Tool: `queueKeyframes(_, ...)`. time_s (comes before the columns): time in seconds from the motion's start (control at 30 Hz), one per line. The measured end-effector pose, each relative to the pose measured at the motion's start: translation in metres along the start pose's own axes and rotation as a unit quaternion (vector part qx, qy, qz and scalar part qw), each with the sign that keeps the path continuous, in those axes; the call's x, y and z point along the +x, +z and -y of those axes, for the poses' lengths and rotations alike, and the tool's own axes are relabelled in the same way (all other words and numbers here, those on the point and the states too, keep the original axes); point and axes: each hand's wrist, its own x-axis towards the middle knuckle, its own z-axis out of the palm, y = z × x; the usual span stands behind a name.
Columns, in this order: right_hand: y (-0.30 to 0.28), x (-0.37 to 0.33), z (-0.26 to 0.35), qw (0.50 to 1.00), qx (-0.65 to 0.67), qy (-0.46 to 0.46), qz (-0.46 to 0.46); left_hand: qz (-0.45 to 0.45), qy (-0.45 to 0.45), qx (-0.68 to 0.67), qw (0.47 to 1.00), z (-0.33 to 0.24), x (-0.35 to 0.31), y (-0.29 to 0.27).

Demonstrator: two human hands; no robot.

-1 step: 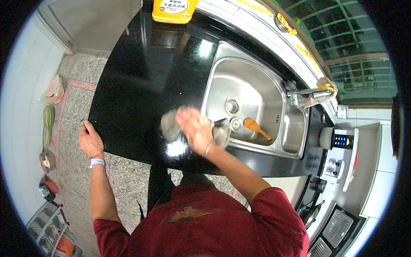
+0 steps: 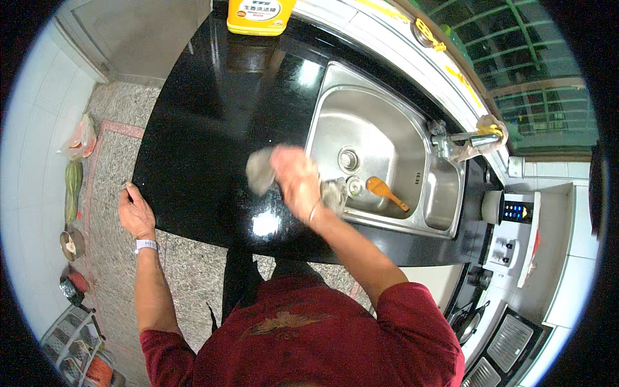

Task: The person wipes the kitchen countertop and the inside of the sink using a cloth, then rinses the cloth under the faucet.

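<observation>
By the sink (image 2: 358,122), I can't tell if the right hand (image 2: 300,187) pinches the cloth (image 2: 260,171). It looks soft: bunch the middle

From afar I'm viewing a dark-red shirt (image 2: 367,335) bearing a golden wing-shaped print (image 2: 282,321), a flat pale wristband (image 2: 146,244), a thin whitish bangle (image 2: 314,212).

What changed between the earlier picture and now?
The right hand and cloth moved slightly away from the body. Nothing was visibly grasped or let go. The left hand at the counter, the spatula and the jug stayed put.
</observation>
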Motion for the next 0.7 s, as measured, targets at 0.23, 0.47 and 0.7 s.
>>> queueKeyframes(0.23, -0.053, 0.150, -0.107, 0.894, 0.138, 0.299, -0.305, 0.007, -0.015, 0.000, 1.000, -0.012, 0.002, -0.007)
queueKeyframes(0.47, -0.023, 0.046, -0.072, 0.968, -0.226, 0.103, -0.024, 0.016, -0.021, 0.027, 0.999, 0.005, 0.002, -0.005)
queueKeyframes(0.7, -0.054, -0.020, 0.028, 0.917, -0.252, 0.128, 0.280, 0.011, -0.003, 0.017, 1.000, 0.002, 0.004, -0.006)
